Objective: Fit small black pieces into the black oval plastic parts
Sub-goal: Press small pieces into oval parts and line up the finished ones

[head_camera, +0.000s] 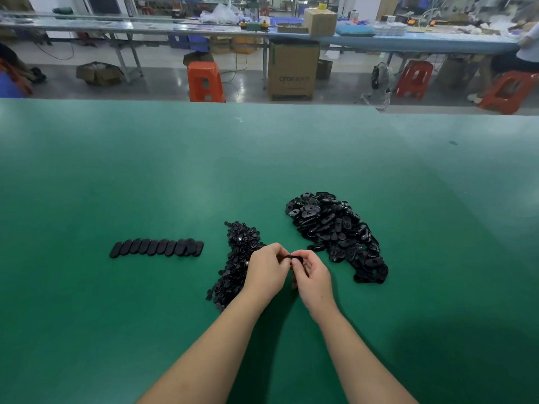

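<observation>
Green bench (145, 170), factory behind. My left hand (267, 272) and right hand (313, 275) both pinch one oval part (291, 258) between the small-piece pile (237, 258) and oval pile (335, 231). Light, stiff, slick-looking; best gripped at the rim. Finished row (157, 247) left.

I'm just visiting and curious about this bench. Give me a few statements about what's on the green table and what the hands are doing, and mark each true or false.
1. Both hands hold one black oval part between them. True: the left hand and right hand meet on it above the green table.
2. The pile of small black pieces lies right of the pile of oval parts. False: it lies to the left, partly behind the left hand.
3. A neat row of oval parts lies at the left. True.
4. The row touches the small pieces. False: bare table separates them.
5. The orange stool stands on the table. False: it stands on the floor beyond.
</observation>
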Tool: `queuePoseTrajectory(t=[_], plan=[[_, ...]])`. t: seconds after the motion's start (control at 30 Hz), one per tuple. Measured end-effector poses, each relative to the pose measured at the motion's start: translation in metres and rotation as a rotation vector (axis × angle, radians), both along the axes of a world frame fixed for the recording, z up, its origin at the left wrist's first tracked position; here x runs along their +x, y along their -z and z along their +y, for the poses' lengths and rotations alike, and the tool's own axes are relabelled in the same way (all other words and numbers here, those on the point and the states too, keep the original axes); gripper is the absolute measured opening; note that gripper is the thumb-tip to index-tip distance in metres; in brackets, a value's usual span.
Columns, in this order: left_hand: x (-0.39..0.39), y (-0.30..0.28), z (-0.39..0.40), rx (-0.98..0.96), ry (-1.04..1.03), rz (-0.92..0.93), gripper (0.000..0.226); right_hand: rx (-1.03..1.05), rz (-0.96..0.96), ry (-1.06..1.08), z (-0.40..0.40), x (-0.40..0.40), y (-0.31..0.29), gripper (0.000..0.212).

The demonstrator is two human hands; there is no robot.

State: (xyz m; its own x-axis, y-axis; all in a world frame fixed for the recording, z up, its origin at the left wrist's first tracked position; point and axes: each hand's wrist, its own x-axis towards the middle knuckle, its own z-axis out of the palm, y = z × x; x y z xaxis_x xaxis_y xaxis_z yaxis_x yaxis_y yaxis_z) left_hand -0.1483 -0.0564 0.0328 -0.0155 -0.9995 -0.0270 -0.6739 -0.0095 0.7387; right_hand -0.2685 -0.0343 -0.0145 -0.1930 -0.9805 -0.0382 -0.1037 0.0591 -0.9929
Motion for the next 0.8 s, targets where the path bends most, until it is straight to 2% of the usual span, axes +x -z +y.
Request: queuePoseTrajectory(t=[0.37,0.47,0.53,0.6,0.67,0.8], plan=[[0.003,0.008,-0.001,-0.117,0.108,-0.124,0.015,-0.002,0.029,0.011,-0.001,0.0,0.002,0.019],[0.007,0.011,0.001,-0.223,0.174,-0.243,0.024,0.004,0.013,-0.003,-0.001,0.0,0.001,0.019],[0.013,0.012,0.003,-0.31,0.188,-0.363,0.022,-0.001,0.011,-0.006,0.0,0.001,0.0,0.018],[0.024,0.011,0.004,-0.388,0.14,-0.399,0.02,-0.008,-0.01,0.007,0.0,0.003,-0.002,0.015],[0.042,0.01,0.004,-0.414,0.021,-0.345,0.019,-0.005,-0.03,0.025,0.001,0.003,-0.004,0.015],[0.097,0.011,-0.001,-0.281,-0.328,-0.245,0.021,0.011,0.009,0.005,0.003,0.003,-0.005,0.013]])
